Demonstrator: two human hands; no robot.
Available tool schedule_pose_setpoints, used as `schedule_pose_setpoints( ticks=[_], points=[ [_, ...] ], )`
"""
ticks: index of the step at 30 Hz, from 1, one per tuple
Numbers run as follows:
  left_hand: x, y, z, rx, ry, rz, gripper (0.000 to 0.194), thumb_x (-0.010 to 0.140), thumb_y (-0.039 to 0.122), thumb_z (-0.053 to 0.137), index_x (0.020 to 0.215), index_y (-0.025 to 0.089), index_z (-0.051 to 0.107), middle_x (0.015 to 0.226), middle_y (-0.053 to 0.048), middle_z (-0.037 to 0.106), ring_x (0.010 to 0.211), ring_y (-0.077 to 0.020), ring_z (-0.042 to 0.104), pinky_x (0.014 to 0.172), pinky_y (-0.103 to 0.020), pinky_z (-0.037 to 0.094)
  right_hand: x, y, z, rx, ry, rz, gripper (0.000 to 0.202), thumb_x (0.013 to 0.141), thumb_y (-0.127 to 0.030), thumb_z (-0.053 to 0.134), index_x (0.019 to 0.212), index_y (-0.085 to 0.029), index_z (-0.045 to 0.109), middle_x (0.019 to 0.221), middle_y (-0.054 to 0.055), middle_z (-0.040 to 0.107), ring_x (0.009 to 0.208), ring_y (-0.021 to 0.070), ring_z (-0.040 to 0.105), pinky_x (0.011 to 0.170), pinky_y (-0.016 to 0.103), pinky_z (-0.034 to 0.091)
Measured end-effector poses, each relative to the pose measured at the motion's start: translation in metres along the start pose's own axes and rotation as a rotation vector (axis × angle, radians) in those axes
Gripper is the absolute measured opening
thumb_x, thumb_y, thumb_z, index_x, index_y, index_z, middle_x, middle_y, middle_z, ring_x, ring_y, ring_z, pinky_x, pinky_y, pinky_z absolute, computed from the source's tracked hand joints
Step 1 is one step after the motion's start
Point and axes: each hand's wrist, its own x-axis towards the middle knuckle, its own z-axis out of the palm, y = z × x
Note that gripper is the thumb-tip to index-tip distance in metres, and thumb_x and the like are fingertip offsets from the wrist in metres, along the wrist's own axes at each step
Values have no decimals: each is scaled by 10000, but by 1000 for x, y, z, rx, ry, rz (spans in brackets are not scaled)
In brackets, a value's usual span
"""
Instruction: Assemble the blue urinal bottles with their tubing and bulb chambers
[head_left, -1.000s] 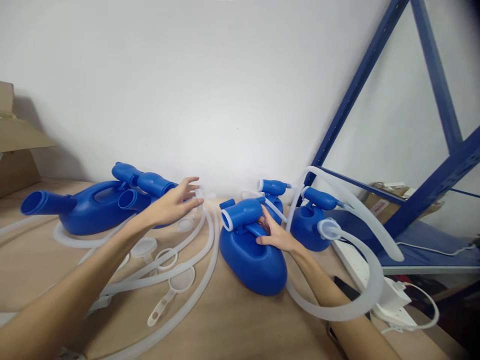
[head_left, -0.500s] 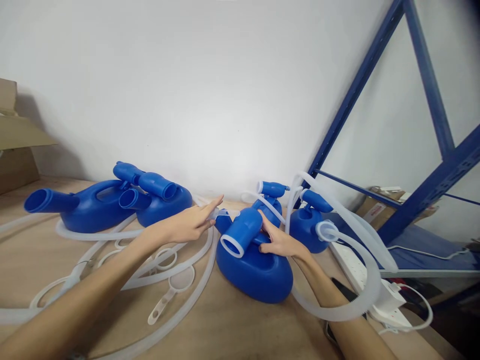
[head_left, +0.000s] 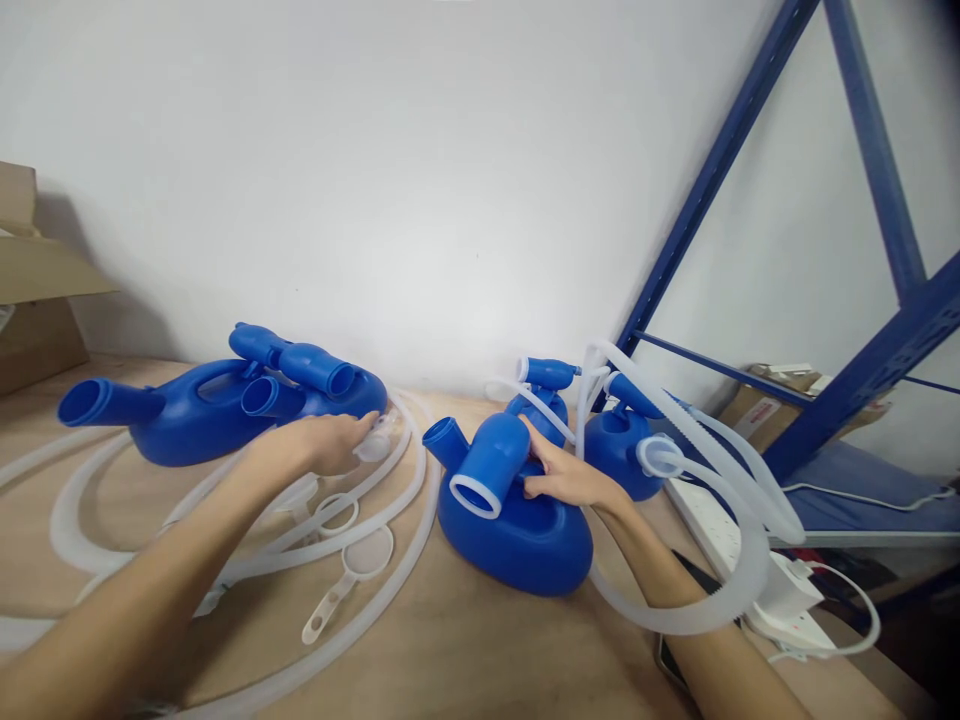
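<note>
My right hand (head_left: 561,474) is wrapped round the handle of a blue plastic urinal bottle (head_left: 514,540), which stands on the table. On top of this bottle rests a blue funnel-shaped piece (head_left: 491,465) with a white rim. The bottle's open neck (head_left: 445,443) points up to the left. Left of it, my left hand (head_left: 341,443) is closed on a translucent plastic fitting (head_left: 373,442), partly hidden by the fingers. Whether a hose is joined to it I cannot tell. Below that hand lie translucent hoses (head_left: 390,525) and a round white cap with a strap (head_left: 367,555).
More blue bottles stand at the left (head_left: 195,425) and right (head_left: 619,460), with blue funnel pieces on them. A looped hose (head_left: 739,590) arches over my right forearm. Beyond are a power strip (head_left: 701,525), a blue metal rack (head_left: 705,190) and a cardboard box (head_left: 45,330).
My left hand has moved left, away from the bottle's neck, with the translucent fitting, leaving the neck uncovered. Hoses at the left have shifted. My right hand keeps its hold on the handle.
</note>
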Motion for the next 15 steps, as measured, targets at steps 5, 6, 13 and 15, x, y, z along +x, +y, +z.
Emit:
schedule_pose_setpoints(
  ticks=[5, 6, 13, 15],
  points=[
    [12, 14, 26, 106, 55, 74, 846, 695, 116, 578, 1531, 226, 514, 1481, -248, 562, 1331, -446, 534, 1005, -592, 455, 0, -7, 3, 55, 54, 84, 1200, 644, -219, 680, 1669, -180, 56, 1646, 135, 350, 1491, 394, 331, 1234, 477, 306],
    [13, 17, 26, 120, 57, 111, 706, 707, 103, 562, 1397, 229, 648, 1466, -233, 574, 1351, -432, 509, 1019, -592, 444, 0, -7, 3, 83, 63, 70, 1185, 643, -218, 676, 1666, -190, 78, 1654, 121, 336, 1505, 385, 313, 1244, 465, 287],
    [-5, 18, 23, 144, -32, 148, 324, 588, 117, 674, 873, 210, 797, 1453, -210, 616, 1447, -477, 410, 1037, -634, 434, 2, -2, 3, 145, 36, 8, 1100, 681, -189, 664, 1652, -241, 150, 1627, 93, 393, 1538, 350, 288, 1262, 446, 243],
    [-11, 19, 25, 129, -53, 138, 437, 533, 153, 738, 961, 214, 802, 1534, -210, 546, 1505, -507, 319, 1096, -673, 375, 2, -1, 3, 159, 31, 27, 1114, 683, -200, 665, 1653, -237, 117, 1620, 99, 397, 1540, 348, 278, 1260, 456, 241]
  ],
)
